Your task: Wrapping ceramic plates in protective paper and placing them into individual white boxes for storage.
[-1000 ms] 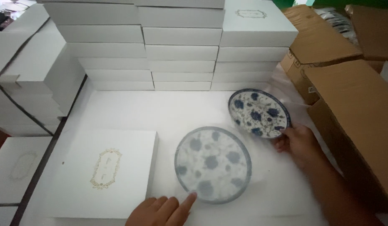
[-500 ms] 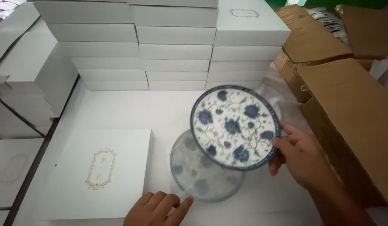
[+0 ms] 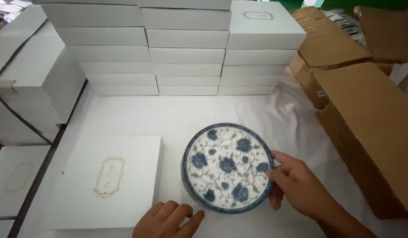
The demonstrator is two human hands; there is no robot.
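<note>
Fingers of right hand (image 3: 296, 187) clamped on the rim of a blue-flowered plate (image 3: 227, 166), lying flat on the white worktop (image 3: 177, 114). Left hand (image 3: 168, 220) resting loosely curled just beside it, near a flat white box (image 3: 109, 180). Stacked white boxes (image 3: 186, 48) behind, cardboard cartons (image 3: 371, 123) off right.

A round white plate (image 3: 228, 167) with blue flowers and a blue rim is lying nearly flat, face up, on white wrapping paper (image 3: 177, 117).
</note>
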